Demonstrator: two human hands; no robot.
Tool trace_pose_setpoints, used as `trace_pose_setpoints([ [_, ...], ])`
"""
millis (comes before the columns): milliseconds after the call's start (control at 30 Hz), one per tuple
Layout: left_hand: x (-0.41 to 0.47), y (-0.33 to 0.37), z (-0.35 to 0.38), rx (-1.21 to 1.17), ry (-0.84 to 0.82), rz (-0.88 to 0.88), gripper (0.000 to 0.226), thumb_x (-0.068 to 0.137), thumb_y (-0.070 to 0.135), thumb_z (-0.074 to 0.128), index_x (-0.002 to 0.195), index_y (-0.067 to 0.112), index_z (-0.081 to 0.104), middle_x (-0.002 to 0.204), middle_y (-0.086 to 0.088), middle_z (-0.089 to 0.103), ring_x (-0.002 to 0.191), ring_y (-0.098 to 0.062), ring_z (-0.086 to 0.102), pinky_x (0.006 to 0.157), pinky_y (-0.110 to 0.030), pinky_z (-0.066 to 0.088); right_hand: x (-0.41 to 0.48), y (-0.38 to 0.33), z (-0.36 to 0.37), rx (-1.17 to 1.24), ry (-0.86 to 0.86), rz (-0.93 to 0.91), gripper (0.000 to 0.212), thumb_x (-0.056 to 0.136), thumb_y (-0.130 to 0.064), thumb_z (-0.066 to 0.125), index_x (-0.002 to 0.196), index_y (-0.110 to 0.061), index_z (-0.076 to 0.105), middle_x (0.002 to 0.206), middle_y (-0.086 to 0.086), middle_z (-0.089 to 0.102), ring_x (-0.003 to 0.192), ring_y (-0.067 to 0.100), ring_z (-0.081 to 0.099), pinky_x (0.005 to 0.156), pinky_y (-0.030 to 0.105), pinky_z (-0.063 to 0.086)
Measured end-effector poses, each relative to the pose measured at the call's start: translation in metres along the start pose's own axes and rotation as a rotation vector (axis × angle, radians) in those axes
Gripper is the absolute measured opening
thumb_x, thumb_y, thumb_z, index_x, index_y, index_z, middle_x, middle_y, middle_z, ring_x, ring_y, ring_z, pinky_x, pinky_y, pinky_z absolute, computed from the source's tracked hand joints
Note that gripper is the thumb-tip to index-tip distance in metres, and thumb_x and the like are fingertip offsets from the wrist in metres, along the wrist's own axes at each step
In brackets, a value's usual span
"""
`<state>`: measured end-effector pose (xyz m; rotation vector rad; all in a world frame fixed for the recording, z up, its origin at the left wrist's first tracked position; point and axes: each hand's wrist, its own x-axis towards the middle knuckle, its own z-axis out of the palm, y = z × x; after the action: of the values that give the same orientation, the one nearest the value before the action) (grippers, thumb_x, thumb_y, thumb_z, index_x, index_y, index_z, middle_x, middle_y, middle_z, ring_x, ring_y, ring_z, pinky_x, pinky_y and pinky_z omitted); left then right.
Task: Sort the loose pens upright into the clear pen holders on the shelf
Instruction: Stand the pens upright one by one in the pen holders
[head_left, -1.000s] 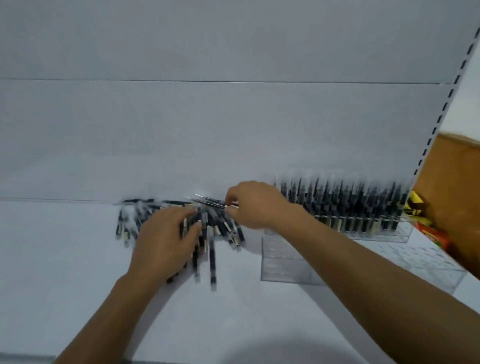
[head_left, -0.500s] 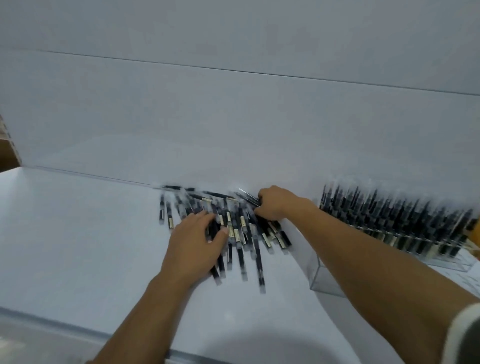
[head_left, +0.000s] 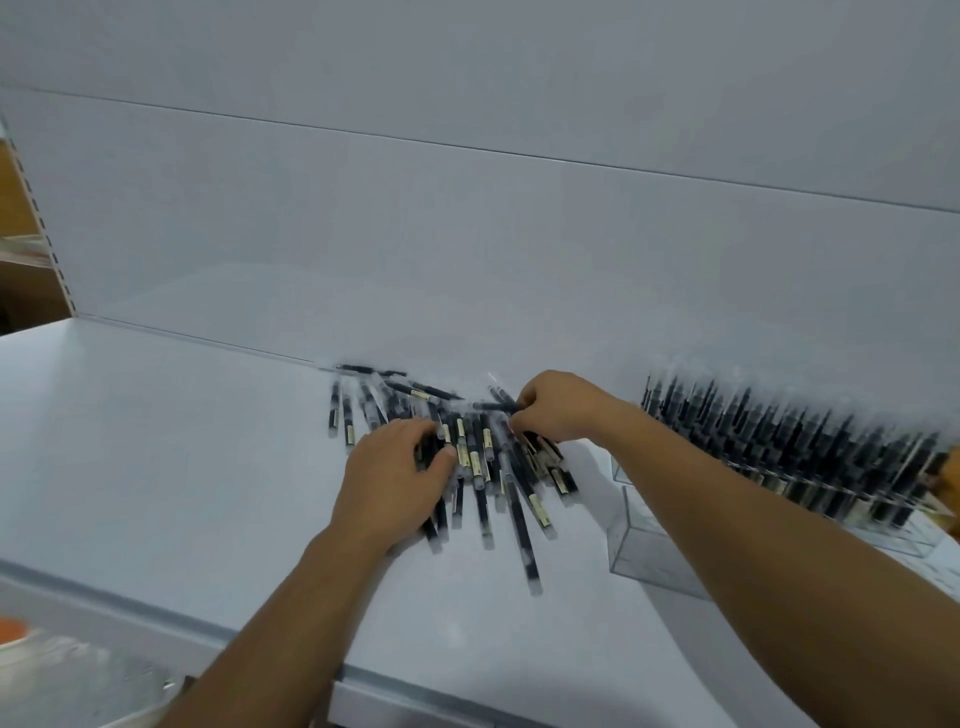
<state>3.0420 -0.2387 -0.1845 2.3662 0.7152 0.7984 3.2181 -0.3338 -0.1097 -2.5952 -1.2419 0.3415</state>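
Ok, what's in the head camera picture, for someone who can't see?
A left hand and right hand rummage in a pile of loose black pens on a white shelf. Beside it stand clear pen holders, one full of upright pens.

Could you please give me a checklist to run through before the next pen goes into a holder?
1. Grip of the right hand: its fingers pinch one black pen at the pile of loose black pens with pale labels: ok.
2. Grip of the left hand: it rests on the pile, hold unclear: cannot tell.
3. Near clear plastic holder empty where visible: ok.
4. Room left in the far clear holder of upright black pens: cannot tell.
5. Pens short of the white shelf front edge: ok.
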Motion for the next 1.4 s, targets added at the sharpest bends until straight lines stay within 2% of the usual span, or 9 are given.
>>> trace_pose_setpoints([
  [133,0.001,0.013,-0.001,-0.034,0.065,0.022,0.033,0.093,0.036,0.055,0.122,0.021,0.063,0.122,0.007,0.062,0.118,-0.014,0.052,0.101,-0.033,0.040,-0.010,0.001,-0.001,0.211,0.001,-0.004,0.020,0.092,-0.024,0.063,0.097,-0.007,0.072,0.077,0.008,0.059,0.069,0.020,0.052,0.067,0.030,0.046],
  [267,0.003,0.029,0.001,-0.108,0.021,0.001,0.036,0.095,0.041,0.051,0.127,0.026,0.060,0.130,0.011,0.057,0.125,-0.008,0.045,0.106,-0.032,0.037,-0.016,0.003,0.001,0.301,0.013,0.003,0.023,0.094,-0.023,0.059,0.077,-0.012,0.070,0.078,0.009,0.070,0.063,0.018,0.052,0.064,0.029,0.045],
  [600,0.019,0.068,0.004,-0.544,-0.203,-0.214,0.046,0.094,0.045,0.053,0.136,0.028,0.050,0.120,0.012,0.063,0.108,-0.006,0.060,0.100,-0.032,0.045,-0.040,0.003,-0.021,0.729,0.116,-0.119,0.025,0.094,-0.030,0.062,0.105,-0.010,0.071,0.087,0.000,0.063,0.074,0.010,0.056,0.067,0.022,0.047],
  [700,0.022,0.081,0.011,-0.791,-0.315,-0.258,0.043,0.094,0.033,0.058,0.135,0.021,0.051,0.109,0.005,0.071,0.100,-0.009,0.068,0.096,-0.032,0.051,-0.044,0.004,-0.024,0.808,0.124,-0.146,0.031,0.093,-0.031,0.064,0.108,-0.005,0.070,0.087,0.003,0.062,0.075,0.013,0.058,0.068,0.024,0.050],
  [833,0.024,0.093,0.017,-0.827,-0.310,-0.227,0.029,0.098,0.015,0.051,0.126,0.013,0.056,0.101,-0.005,0.072,0.089,-0.015,0.071,0.080,-0.025,0.058,-0.049,0.003,-0.021,0.776,0.139,-0.146,0.032,0.095,-0.030,0.060,0.105,-0.001,0.069,0.084,0.009,0.061,0.073,0.017,0.055,0.068,0.026,0.047],
  [933,0.026,0.087,0.016,-0.711,-0.252,-0.276,0.029,0.096,0.009,0.044,0.121,0.015,0.056,0.084,-0.006,0.069,0.076,-0.017,0.068,0.078,-0.036,0.059,-0.050,0.011,-0.025,0.553,0.254,-0.109,0.027,0.097,-0.035,0.054,0.099,-0.013,0.070,0.096,0.008,0.071,0.079,0.024,0.061,0.073,0.032,0.049],
  [1067,0.035,0.075,0.012,-0.086,-0.139,-0.142,0.011,0.098,0.027,0.041,0.102,0.020,0.049,0.075,0.000,0.061,0.061,-0.014,0.055,0.052,-0.029,0.040,-0.058,0.024,-0.030,0.488,0.314,-0.096,0.026,0.099,-0.037,0.050,0.103,-0.015,0.065,0.084,-0.003,0.063,0.067,0.011,0.051,0.064,0.027,0.041],
  [1233,0.048,0.076,0.031,0.419,-0.254,-0.030,0.037,0.089,0.054,0.051,0.094,0.018,0.045,0.082,0.003,0.054,0.077,-0.017,0.052,0.058,-0.031,0.038,-0.075,0.037,-0.026,0.430,0.339,-0.095,0.025,0.099,-0.041,0.049,0.100,-0.019,0.062,0.078,-0.010,0.056,0.067,0.006,0.049,0.061,0.024,0.037],
  [1400,0.059,0.080,0.048,0.546,-0.304,-0.023,0.036,0.086,0.052,0.055,0.093,0.017,0.048,0.073,0.005,0.046,0.077,-0.019,0.052,0.062,-0.029,0.042,-0.091,0.053,-0.032,0.613,0.372,-0.109,0.018,0.098,-0.035,0.053,0.096,-0.020,0.063,0.072,-0.007,0.068,0.055,0.006,0.050,0.062,0.026,0.043],
])
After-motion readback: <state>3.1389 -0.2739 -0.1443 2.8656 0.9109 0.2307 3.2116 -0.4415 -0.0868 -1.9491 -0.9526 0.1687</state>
